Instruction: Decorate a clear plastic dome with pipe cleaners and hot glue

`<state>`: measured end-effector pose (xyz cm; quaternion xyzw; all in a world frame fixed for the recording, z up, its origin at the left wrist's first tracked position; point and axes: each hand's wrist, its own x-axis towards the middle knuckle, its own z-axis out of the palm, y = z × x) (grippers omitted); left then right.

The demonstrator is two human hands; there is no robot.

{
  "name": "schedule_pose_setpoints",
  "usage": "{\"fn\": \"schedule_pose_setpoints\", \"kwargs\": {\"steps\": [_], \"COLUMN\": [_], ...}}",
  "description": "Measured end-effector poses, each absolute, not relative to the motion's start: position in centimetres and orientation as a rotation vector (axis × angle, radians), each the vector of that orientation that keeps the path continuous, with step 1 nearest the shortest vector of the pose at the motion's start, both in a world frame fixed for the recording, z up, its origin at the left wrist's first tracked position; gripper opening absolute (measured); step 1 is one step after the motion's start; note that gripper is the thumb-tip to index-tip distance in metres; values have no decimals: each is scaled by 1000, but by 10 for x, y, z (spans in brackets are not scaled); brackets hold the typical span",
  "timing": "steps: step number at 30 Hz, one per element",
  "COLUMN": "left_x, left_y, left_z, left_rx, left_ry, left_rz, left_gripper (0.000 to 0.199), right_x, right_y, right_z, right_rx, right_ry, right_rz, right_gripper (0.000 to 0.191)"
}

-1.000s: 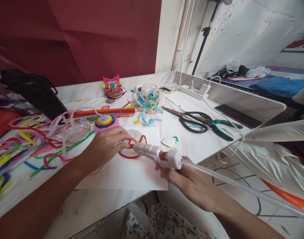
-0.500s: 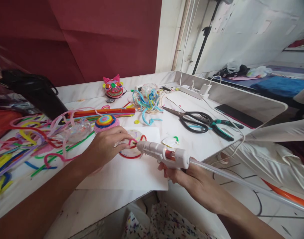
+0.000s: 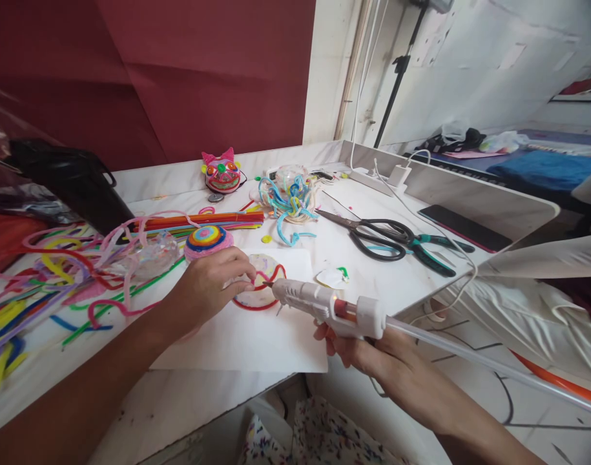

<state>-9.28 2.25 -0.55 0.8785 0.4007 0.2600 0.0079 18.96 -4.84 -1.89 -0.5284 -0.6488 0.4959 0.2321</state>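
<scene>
A round pale disc [image 3: 259, 296] edged with red pipe cleaner lies on white paper [image 3: 256, 342]. Across its upper part runs a curved red strip [image 3: 274, 276], with a pink piece [image 3: 259, 276] beside it. My left hand [image 3: 217, 281] pinches the pink piece at the disc's left side, fingertips together. The white glue gun [image 3: 324, 300] is in my right hand [image 3: 367, 352], its nozzle pointing left over the disc, close to the red strip. A clear glue stick extends from its rear.
Loose pipe cleaners [image 3: 77, 271] cover the left side. A striped ball [image 3: 208, 241] and a pink cat-like figure [image 3: 221, 173] stand behind my left hand. Black scissors [image 3: 377, 236], pliers [image 3: 433, 252], a phone [image 3: 462, 227] and a power strip [image 3: 370, 181] lie to the right.
The glue gun in my right hand has moved slightly right and back, uncovering more of the disc and red strip. My left hand has barely moved.
</scene>
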Motion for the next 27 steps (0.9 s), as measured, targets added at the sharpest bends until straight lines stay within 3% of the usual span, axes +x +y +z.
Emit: {"fn": "schedule_pose_setpoints", "kwargs": {"steps": [16,27], "left_x": [-90,-91], "left_y": [20,19], "left_z": [0,-1], "left_rx": [2706,2757], "left_ry": [1265,1218], "left_rz": [794,807], "left_gripper": [18,19], "right_x": [198,197], "right_y": [-55,-54], "right_z": [-24,-20], "right_rx": [-1398,-1303], "right_ry": [-1806,-1682], "right_rz": [1282,1387], "right_gripper": [42,32]}}
